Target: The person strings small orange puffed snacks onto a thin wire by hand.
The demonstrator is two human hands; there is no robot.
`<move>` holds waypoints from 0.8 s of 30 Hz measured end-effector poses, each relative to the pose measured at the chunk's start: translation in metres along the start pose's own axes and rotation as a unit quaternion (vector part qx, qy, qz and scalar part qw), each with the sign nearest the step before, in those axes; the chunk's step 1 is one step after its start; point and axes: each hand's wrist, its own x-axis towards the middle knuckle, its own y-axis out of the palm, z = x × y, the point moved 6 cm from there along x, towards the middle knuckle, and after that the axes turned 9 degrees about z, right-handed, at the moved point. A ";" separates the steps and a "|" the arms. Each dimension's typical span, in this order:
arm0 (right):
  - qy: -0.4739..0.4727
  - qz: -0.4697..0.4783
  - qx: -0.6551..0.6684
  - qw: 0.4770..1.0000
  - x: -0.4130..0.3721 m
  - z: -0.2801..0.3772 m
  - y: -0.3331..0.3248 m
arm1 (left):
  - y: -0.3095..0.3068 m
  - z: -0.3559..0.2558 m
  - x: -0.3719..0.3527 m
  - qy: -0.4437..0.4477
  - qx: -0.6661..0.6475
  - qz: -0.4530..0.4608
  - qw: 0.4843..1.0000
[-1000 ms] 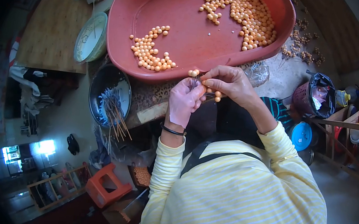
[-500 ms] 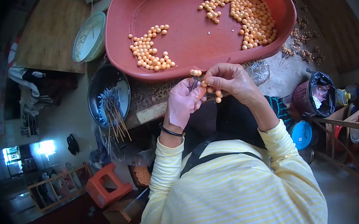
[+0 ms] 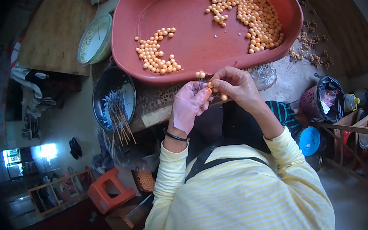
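My left hand (image 3: 188,104), in a pale pink covering that leaves fingertips bare, is closed around thin dark stems tipped with orange beads (image 3: 200,74). Thumb and fingers of my right hand (image 3: 235,87) pinch at more orange beads (image 3: 224,97) beside the left fingertips. Both hands are close together just below the near rim of a red oval tub (image 3: 161,78). Inside the tub lie many loose orange beads (image 3: 261,25), heaped at the right, with a smaller group (image 3: 154,56) at the left. My fingers partly hide the held stems.
A dark bowl (image 3: 99,93) with white-coated sticks (image 3: 118,111) is left of my hands, below a green bowl (image 3: 96,40) of white liquid. Clear plastic (image 3: 264,75) and beaded sprigs (image 3: 313,50) lie at right, near a lined bin (image 3: 328,98). A red stool (image 3: 110,191) stands lower left.
My right hand has moved slightly, and fewer beads show below its fingers. The tub and bowls appear shifted slightly right in view. Both hands keep their closed grips.
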 end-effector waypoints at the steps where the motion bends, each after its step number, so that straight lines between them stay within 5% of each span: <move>1: 0.000 -0.009 -0.006 1.000 0.000 0.000 0.000 | 0.000 0.001 0.000 0.004 -0.010 0.013 1.000; 9: 0.011 -0.026 -0.012 1.000 0.002 0.004 0.001 | -0.005 0.001 0.002 0.050 -0.077 0.070 0.993; 24: 0.012 -0.055 0.008 0.998 0.001 0.007 -0.004 | -0.009 -0.003 0.003 0.051 -0.065 0.039 0.996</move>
